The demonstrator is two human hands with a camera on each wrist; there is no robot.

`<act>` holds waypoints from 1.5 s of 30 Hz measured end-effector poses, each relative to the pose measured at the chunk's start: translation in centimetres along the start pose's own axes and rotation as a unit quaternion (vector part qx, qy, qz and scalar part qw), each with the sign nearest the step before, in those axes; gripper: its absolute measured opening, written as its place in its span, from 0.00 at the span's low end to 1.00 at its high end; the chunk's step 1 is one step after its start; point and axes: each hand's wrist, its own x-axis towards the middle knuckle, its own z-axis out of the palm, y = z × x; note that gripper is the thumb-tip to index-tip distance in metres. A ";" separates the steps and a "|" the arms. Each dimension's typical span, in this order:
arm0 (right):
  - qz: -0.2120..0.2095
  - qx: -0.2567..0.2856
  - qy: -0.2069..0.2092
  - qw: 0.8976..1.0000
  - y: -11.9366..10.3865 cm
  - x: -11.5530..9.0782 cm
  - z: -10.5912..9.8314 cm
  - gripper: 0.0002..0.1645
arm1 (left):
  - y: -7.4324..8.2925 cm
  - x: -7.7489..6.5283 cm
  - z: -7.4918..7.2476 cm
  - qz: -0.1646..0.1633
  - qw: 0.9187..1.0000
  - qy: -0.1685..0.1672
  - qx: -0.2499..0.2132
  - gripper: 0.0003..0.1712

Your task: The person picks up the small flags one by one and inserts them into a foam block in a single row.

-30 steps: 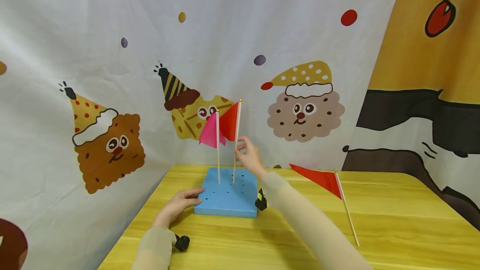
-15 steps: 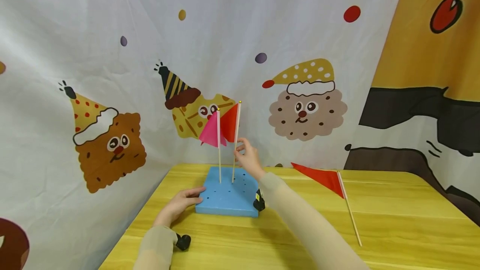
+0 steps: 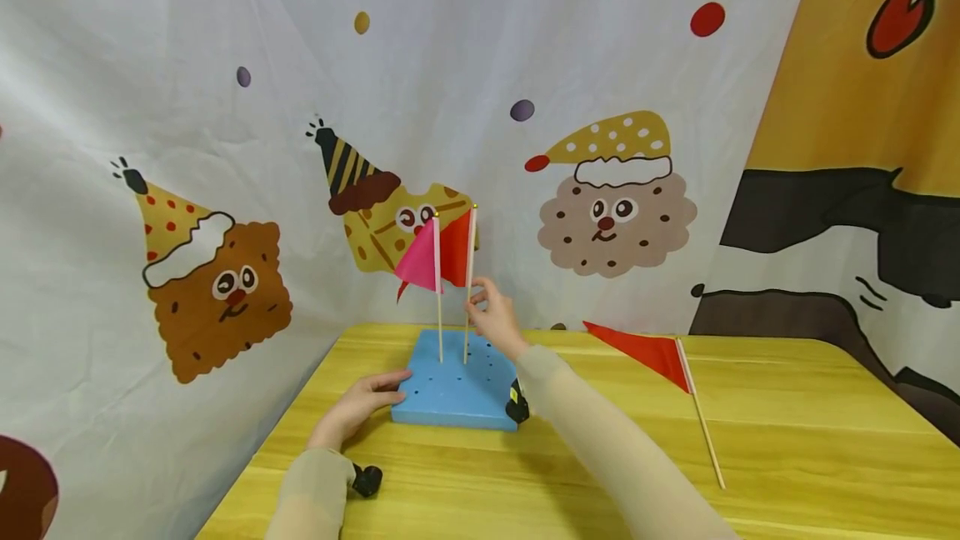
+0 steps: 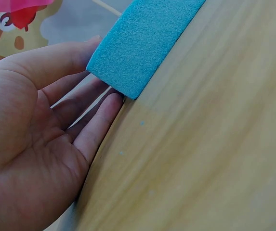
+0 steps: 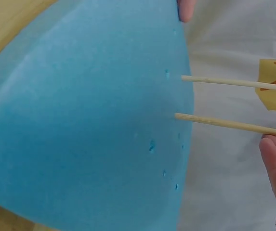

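A blue foam board (image 3: 457,402) dotted with small holes lies on the table. Two small flags on wooden sticks stand in it, a pink flag (image 3: 420,258) on the left and a red flag (image 3: 455,248) beside it. The right hand (image 3: 497,315) pinches the red flag's stick below the cloth; in the right wrist view the lower end of that stick (image 5: 224,122) meets the board's surface. At the board's left side, the left hand (image 3: 358,407) rests with extended fingers. Seen from the left wrist, its thumb touches the upper edge and other fingers (image 4: 99,125) lie along the side.
A second red flag (image 3: 645,357) lies on the yellow wooden table (image 3: 787,432) to the right, its stick pointing toward the front. A white curtain (image 3: 600,40) with cartoon biscuits hangs behind. Black wrist cameras (image 3: 367,480) are worn on both wrists.
The held red flag has tilted slightly left at its top, nearer upright. The pink cloth has swung a little left, with a red tip showing below it. The left hand stays at the board.
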 end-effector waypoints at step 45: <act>0.065 0.068 0.161 0.982 5.3 -9.2 -15.4 0.16 | 0.7 -0.2 0.1 -0.002 1.000 -0.016 0.026 0.31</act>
